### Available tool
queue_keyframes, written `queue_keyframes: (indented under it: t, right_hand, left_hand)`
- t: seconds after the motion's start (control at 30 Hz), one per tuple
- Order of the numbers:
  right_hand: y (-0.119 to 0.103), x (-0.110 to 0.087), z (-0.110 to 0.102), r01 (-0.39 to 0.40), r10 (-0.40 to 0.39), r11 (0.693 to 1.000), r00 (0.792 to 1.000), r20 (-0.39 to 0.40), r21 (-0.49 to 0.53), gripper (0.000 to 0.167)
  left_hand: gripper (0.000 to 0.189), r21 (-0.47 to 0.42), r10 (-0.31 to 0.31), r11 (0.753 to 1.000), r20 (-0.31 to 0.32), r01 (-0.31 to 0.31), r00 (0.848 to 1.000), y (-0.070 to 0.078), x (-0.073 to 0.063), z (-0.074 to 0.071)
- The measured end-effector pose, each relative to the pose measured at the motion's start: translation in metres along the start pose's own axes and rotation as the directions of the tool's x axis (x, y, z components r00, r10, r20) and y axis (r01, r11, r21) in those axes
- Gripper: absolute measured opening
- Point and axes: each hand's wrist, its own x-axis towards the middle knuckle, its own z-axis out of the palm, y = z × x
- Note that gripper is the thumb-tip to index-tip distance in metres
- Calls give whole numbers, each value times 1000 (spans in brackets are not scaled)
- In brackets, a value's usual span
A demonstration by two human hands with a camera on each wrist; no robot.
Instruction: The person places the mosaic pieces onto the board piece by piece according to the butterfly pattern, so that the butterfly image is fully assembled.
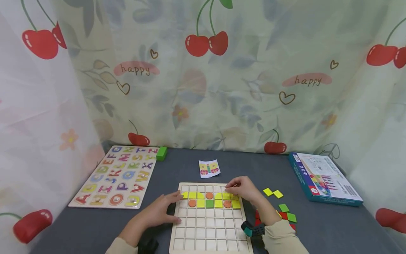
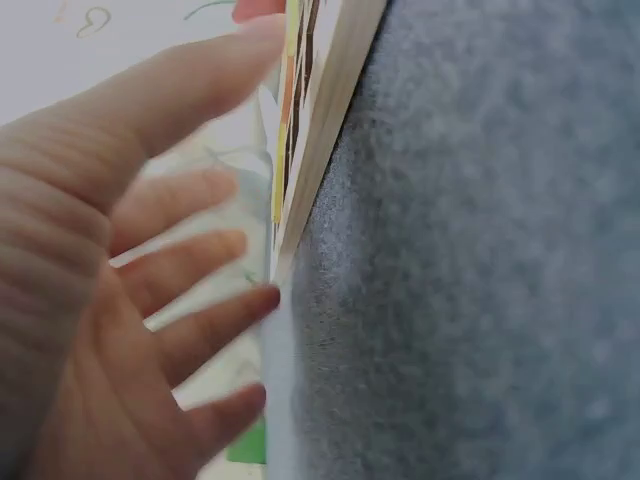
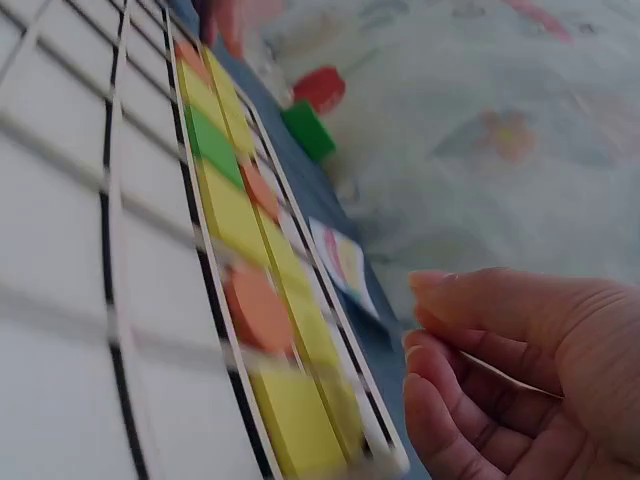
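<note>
A pale wooden grid board (image 1: 204, 233) lies on the dark table. Its filled cells form two rows: yellow tiles (image 1: 201, 203), orange round pieces (image 1: 209, 195) and one green tile (image 1: 209, 203). At the board's left edge is my left hand (image 1: 158, 210), fingers spread and thumb beside the rim. My right hand (image 1: 245, 188) hovers over the top right corner, by the end of the yellow row. Its thumb and fingers are loosely bent and close together, and nothing shows between them in the right wrist view (image 3: 520, 370).
Loose yellow tiles (image 1: 273, 193), green tiles (image 1: 287, 212) and red tiles lie right of the board, partly behind my right forearm. A butterfly pattern card (image 1: 209, 169) lies beyond it. An alphabet board (image 1: 115, 176) and green block (image 1: 161, 153) are left; a boxed set (image 1: 325, 178) is right.
</note>
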Motion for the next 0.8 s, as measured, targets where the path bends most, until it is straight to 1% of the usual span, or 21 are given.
queue_keyframes:
  t: [0.07,0.17,0.23,0.3,0.43,0.5,0.6,0.7,0.8]
  right_hand:
    - [10,-1,-14,-45,45,999,998,-44,-5,15]
    - [22,-5,-36,-87,85,996,993,-88,-22,17]
    - [30,-9,-51,-110,105,993,988,-112,-36,19]
    - [38,-12,-66,-127,121,991,984,-128,-41,23]
    - [56,-18,-93,-166,159,985,976,-147,-41,31]
    - [63,-22,-103,-182,174,982,974,-144,-45,34]
    - [73,-28,-116,-215,202,973,969,-140,-83,38]
    - [78,-36,-126,-255,236,959,960,-151,-123,41]
    - [83,-42,-133,-290,267,947,950,-165,-137,40]
  left_hand:
    - [86,-2,-11,1000,2,11,1000,-4,1,1]
    - [94,-6,-34,999,14,34,999,-9,1,2]
    - [94,-8,-42,999,18,42,999,-11,1,3]
    - [92,-12,-38,999,23,38,999,-12,1,2]
    - [88,-28,-43,999,46,45,998,-9,1,0]
    - [88,-34,-51,998,58,53,997,-8,1,-1]
    - [88,-36,-64,997,72,67,995,-5,0,-3]
    - [88,-37,-66,997,78,69,995,-4,1,-3]
    - [88,-42,-66,997,81,69,995,-4,2,-3]
